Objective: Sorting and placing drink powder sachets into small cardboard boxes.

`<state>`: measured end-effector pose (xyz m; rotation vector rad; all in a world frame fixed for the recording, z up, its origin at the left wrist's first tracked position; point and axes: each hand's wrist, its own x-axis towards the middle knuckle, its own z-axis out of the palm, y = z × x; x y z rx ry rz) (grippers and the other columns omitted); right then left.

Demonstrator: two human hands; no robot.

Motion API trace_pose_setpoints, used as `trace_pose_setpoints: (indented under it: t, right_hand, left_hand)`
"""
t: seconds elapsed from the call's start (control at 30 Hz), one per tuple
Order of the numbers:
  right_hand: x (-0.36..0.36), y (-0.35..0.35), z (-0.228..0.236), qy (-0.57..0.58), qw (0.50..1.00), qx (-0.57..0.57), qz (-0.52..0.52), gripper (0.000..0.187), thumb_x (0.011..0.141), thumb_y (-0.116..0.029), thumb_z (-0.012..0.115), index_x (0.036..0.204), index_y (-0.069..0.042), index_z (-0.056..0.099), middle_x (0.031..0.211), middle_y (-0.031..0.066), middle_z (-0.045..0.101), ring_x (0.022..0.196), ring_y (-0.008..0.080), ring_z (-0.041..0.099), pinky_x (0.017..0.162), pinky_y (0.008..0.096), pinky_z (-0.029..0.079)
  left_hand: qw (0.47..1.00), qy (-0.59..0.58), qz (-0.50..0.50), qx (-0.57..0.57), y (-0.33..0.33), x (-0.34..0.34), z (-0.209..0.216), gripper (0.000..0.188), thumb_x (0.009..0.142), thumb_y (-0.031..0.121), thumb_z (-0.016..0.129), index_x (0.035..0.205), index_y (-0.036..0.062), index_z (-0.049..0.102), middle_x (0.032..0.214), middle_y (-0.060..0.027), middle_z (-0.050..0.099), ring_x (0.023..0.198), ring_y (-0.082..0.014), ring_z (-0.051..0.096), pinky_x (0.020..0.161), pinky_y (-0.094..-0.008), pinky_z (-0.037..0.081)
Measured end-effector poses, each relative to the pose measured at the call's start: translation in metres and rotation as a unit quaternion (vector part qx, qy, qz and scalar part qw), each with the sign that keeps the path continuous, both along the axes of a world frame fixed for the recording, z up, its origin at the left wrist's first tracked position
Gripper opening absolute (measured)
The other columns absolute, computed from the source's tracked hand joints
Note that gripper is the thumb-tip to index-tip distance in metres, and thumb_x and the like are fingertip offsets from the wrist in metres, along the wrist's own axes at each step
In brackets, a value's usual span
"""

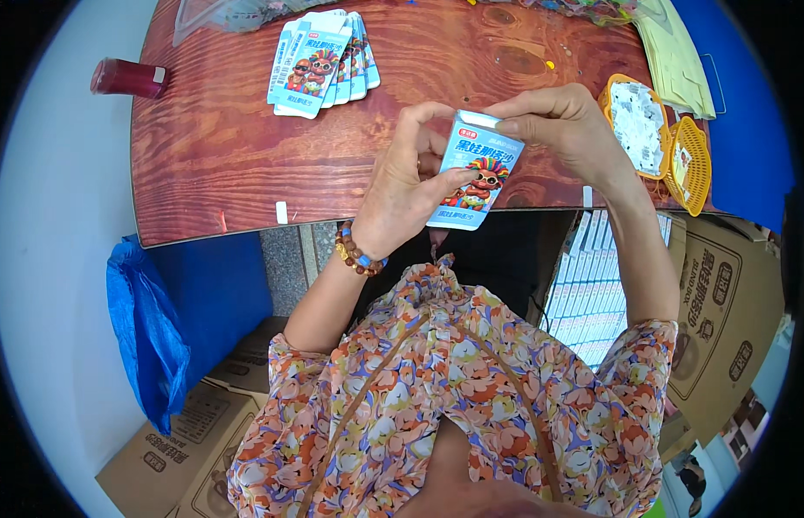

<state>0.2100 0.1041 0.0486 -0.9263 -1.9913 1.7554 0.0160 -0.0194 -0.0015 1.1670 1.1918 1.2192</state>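
Observation:
A small light-blue cardboard box (461, 194) with a colourful cartoon figure on its front is held up over the table's near edge. My left hand (393, 194) grips it from the left, thumb across the front and the other fingers behind. At the top end of the box, the thumb and fingers of my right hand (562, 129) pinch the white end flap. Whether that end is fully closed is hard to see. Farther off to the left, a fanned pile of similar flat blue boxes (311, 65) lies on the table.
Two yellow baskets (699, 177) stand on the right, one with white packets (637, 128). Pale yellow sheets (674, 65) lie behind them. A dark red jar (130, 78) lies at the left of the wooden table (212, 164). Below, a carton (721, 319) stands beside rows of boxes (588, 298).

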Motion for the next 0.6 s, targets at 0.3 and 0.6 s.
trace_pose_setpoints:
  t: [0.3, 0.6]
  right_hand:
    - [0.001, -0.008, 0.003, -0.051, 0.996, 0.069, 0.012, 0.022, 0.092, -0.006, 0.067, 0.112, 0.0, 0.073, 0.095, 0.0073, 0.076, 0.089, 0.0096, 0.069, 0.081, 0.0247, 0.055]
    - [0.005, -0.02, -0.006, -0.1, 0.981, 0.165, -0.02, 0.021, 0.091, -0.006, 0.069, 0.11, 0.001, 0.073, 0.095, 0.0074, 0.076, 0.087, 0.0092, 0.069, 0.08, 0.024, 0.055]
  left_hand:
    - [1.0, 0.013, 0.008, -0.025, 0.0, 0.001, -0.007, 0.066, 0.083, 0.005, 0.076, 0.136, 0.0061, 0.037, 0.089, -0.0121, 0.066, 0.081, -0.0175, 0.07, 0.067, -0.0298, 0.056]
    - [0.999, 0.009, -0.022, -0.026, 0.0, -0.001, -0.009, 0.065, 0.083, 0.008, 0.078, 0.137, 0.0072, 0.042, 0.087, -0.0098, 0.064, 0.077, -0.0159, 0.068, 0.067, -0.0296, 0.055]
